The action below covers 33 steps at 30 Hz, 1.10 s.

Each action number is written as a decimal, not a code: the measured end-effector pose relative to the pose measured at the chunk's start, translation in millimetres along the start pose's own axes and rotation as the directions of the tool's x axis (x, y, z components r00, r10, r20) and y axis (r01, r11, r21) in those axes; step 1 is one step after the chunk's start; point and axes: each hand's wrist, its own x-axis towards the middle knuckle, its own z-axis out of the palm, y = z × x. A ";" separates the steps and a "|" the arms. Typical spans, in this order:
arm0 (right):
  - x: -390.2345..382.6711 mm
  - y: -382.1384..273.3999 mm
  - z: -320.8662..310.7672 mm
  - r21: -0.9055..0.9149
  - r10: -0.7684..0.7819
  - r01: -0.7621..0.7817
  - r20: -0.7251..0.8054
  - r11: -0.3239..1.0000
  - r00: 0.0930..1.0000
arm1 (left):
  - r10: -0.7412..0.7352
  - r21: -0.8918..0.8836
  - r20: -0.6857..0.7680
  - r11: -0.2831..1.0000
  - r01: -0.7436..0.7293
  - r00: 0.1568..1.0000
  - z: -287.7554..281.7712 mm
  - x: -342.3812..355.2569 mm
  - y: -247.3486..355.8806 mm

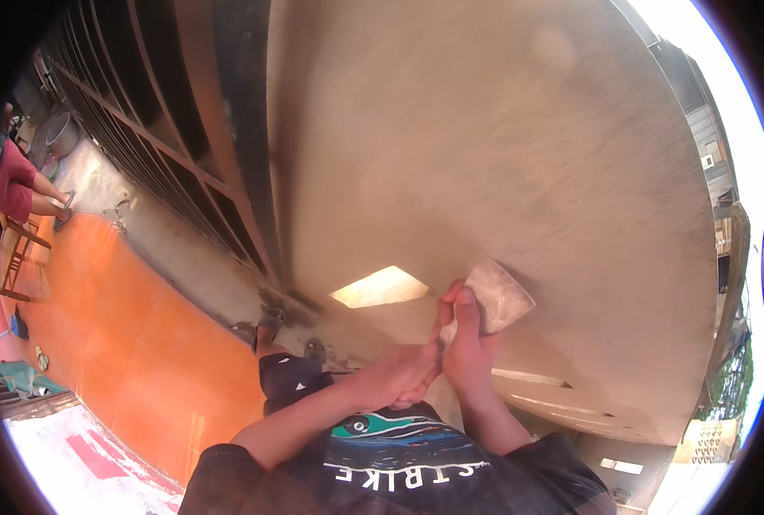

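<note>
A putty knife [500,296] with a wide, pale, plaster-smeared blade is held up against a brownish plastered wall [485,154]. My right hand [468,330] is closed around it, the thumb pressed along the base of the blade. Just below, my left hand [412,371] is closed at the lower end of the handle, right beside my right hand. The two hands hide most of the handle. Whether the blade touches the wall or is slightly apart, I cannot tell. A bright four-sided patch of light [380,287] shows left of the blade.
Dark metal bars [163,120] rise along the wall's left side. An orange floor [150,335] spreads at the left, where another person's legs [30,189], a wooden chair [9,253] and a grey bucket [62,135] show. My sandalled foot [270,319] is beside the wall's base.
</note>
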 end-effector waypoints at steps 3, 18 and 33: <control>2.8 1.5 -0.3 0.001 -0.006 0.006 -0.023 1.000 1.000 | 0.005 0.070 -0.019 0.998 -0.004 1.000 -2.3 3.5 1.3; 6.4 3.1 -0.9 -0.051 -0.037 0.037 -0.009 0.998 0.999 | -0.021 -0.059 -0.005 0.998 0.020 1.000 -5.1 7.5 -2.0; 4.8 2.6 -2.5 -0.019 -0.018 0.017 -0.018 1.000 1.000 | 0.055 -0.099 0.025 0.994 -0.052 0.998 -4.5 9.9 -1.7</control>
